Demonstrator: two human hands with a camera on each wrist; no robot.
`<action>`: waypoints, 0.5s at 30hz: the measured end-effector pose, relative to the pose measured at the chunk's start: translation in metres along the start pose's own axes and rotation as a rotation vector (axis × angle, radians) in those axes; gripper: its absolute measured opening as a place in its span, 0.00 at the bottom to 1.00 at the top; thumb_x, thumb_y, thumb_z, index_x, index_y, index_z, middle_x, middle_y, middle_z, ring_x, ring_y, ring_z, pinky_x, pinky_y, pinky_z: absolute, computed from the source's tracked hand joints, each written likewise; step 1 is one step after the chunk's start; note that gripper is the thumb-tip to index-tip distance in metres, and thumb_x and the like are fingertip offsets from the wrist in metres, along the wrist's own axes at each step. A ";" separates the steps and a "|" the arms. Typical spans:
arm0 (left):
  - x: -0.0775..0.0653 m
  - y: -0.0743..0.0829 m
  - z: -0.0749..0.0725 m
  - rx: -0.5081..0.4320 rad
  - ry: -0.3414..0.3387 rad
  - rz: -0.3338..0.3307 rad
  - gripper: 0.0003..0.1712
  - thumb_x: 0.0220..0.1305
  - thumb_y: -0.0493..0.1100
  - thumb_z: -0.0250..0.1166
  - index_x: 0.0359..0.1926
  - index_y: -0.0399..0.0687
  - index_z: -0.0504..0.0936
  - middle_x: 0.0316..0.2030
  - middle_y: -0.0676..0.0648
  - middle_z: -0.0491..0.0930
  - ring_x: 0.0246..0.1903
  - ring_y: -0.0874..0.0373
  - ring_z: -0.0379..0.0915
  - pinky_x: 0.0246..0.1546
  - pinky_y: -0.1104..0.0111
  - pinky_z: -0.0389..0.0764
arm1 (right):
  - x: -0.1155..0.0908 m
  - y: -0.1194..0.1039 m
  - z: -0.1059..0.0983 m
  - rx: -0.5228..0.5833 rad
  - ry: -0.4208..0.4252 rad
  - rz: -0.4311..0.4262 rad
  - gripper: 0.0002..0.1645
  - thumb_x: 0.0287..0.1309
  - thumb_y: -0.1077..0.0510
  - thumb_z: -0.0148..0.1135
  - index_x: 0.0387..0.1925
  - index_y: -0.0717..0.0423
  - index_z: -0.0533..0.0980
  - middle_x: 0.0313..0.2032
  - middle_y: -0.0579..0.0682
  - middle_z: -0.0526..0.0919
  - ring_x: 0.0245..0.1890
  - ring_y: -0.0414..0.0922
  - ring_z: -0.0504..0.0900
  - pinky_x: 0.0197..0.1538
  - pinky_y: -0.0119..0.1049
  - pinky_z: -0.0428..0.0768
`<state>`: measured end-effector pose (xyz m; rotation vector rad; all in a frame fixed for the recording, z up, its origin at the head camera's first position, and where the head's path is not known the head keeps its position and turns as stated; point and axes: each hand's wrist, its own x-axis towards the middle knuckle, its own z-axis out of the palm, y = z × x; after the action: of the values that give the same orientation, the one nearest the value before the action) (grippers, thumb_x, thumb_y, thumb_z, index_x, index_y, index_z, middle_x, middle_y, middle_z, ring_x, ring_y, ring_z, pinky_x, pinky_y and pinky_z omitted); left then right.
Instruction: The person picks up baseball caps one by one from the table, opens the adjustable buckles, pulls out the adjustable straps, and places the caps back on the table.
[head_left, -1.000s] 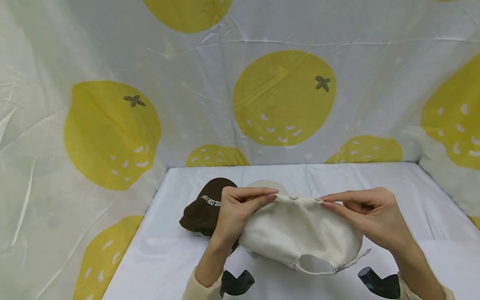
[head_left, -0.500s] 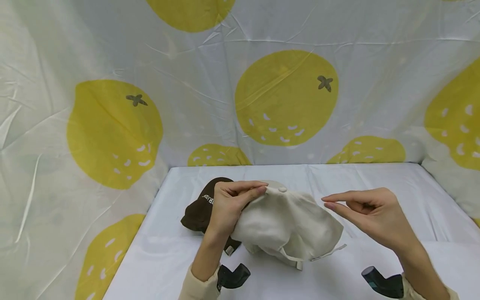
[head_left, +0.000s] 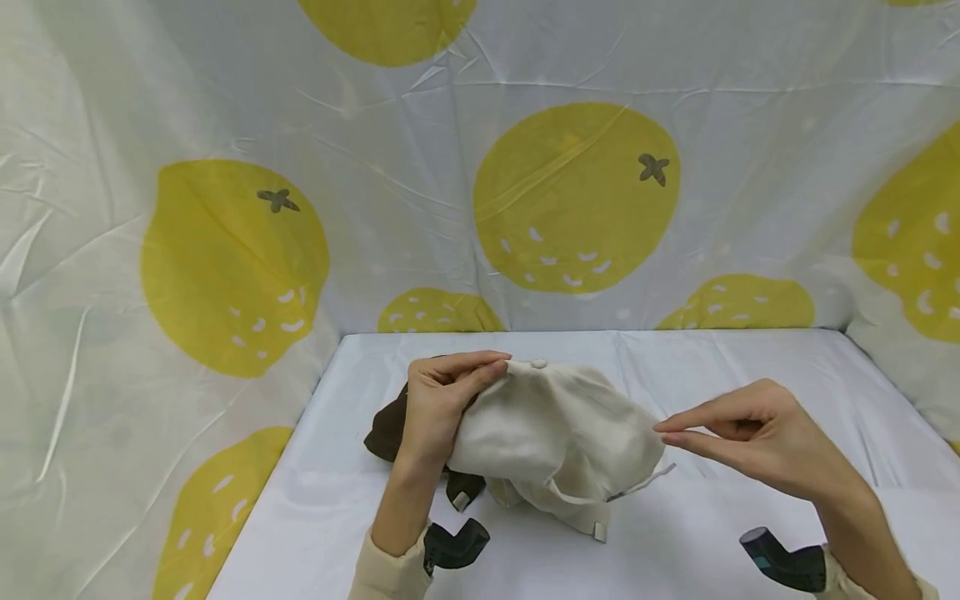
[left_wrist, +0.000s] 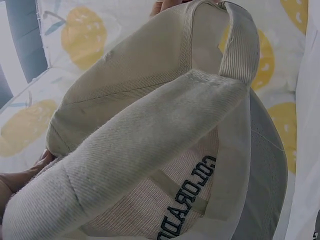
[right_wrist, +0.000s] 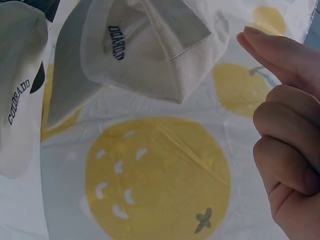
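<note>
In the head view, my left hand [head_left: 435,412] pinches a cream baseball cap [head_left: 510,433] near its top button, thumb against index finger. The cap hangs sagging to the right; its inside, with mirrored lettering, fills the left wrist view. Right of it, my right hand [head_left: 772,446] has thumb and index tips together and the other fingers curled. The right wrist view shows a small gap between those fingertips and the held cap [right_wrist: 150,65]. Below the held cap lies a second cream cap [head_left: 558,506], mostly covered. A brown cap [head_left: 386,431] sits behind my left hand.
The caps lie on a white cloth-covered table [head_left: 720,550]. A white curtain printed with yellow lemons [head_left: 577,200] hangs behind and at the sides. Each wrist wears a black device [head_left: 457,546].
My right hand has let go of the cream cap and moved slightly right and down. My left hand has carried the cap left and up, uncovering part of the second cream cap.
</note>
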<state>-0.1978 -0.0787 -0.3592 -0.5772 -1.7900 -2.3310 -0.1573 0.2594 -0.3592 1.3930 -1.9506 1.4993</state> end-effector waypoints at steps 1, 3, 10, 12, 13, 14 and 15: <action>0.000 0.000 -0.001 -0.004 0.002 0.006 0.07 0.59 0.32 0.75 0.36 0.47 0.94 0.33 0.50 0.92 0.37 0.63 0.87 0.42 0.72 0.85 | -0.001 0.001 -0.001 0.018 -0.018 0.005 0.26 0.38 0.83 0.73 0.41 0.63 0.88 0.12 0.42 0.54 0.16 0.34 0.47 0.18 0.19 0.53; 0.001 0.001 -0.002 -0.013 0.007 0.014 0.10 0.60 0.30 0.74 0.35 0.50 0.94 0.33 0.51 0.92 0.36 0.64 0.87 0.42 0.73 0.85 | -0.003 0.003 -0.003 0.035 -0.053 0.019 0.27 0.37 0.84 0.73 0.42 0.63 0.88 0.11 0.41 0.57 0.16 0.35 0.47 0.18 0.19 0.53; 0.001 0.004 -0.008 -0.040 0.023 0.031 0.19 0.60 0.24 0.70 0.33 0.55 0.94 0.31 0.53 0.91 0.35 0.67 0.86 0.42 0.75 0.84 | -0.009 0.009 -0.005 0.002 -0.151 0.080 0.30 0.38 0.81 0.75 0.45 0.57 0.89 0.13 0.42 0.50 0.16 0.35 0.46 0.19 0.18 0.53; 0.001 0.005 -0.010 -0.047 0.027 0.039 0.19 0.60 0.24 0.70 0.33 0.55 0.94 0.31 0.54 0.91 0.35 0.67 0.86 0.41 0.75 0.84 | -0.010 0.010 -0.006 -0.014 -0.159 0.100 0.30 0.38 0.80 0.76 0.45 0.56 0.89 0.14 0.43 0.49 0.16 0.35 0.46 0.19 0.18 0.52; 0.001 0.005 -0.010 -0.051 0.029 0.043 0.19 0.60 0.24 0.70 0.33 0.55 0.94 0.31 0.54 0.91 0.35 0.67 0.86 0.41 0.75 0.84 | -0.010 0.011 -0.006 -0.021 -0.159 0.107 0.29 0.38 0.80 0.77 0.45 0.56 0.89 0.14 0.43 0.49 0.16 0.35 0.46 0.18 0.18 0.52; 0.001 0.005 -0.010 -0.056 0.030 0.047 0.18 0.60 0.25 0.70 0.33 0.55 0.94 0.31 0.54 0.91 0.35 0.68 0.86 0.41 0.76 0.84 | -0.010 0.012 -0.006 -0.014 -0.161 0.118 0.29 0.38 0.80 0.77 0.45 0.56 0.89 0.14 0.43 0.50 0.16 0.36 0.46 0.18 0.18 0.52; 0.002 0.005 -0.011 -0.059 0.031 0.048 0.18 0.60 0.25 0.70 0.33 0.55 0.94 0.31 0.54 0.91 0.35 0.68 0.86 0.41 0.76 0.84 | -0.010 0.012 -0.005 -0.009 -0.163 0.124 0.29 0.39 0.80 0.76 0.44 0.56 0.89 0.12 0.41 0.56 0.16 0.36 0.47 0.18 0.18 0.53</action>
<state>-0.1999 -0.0900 -0.3565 -0.5824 -1.6798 -2.3546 -0.1646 0.2685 -0.3709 1.4559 -2.1754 1.4685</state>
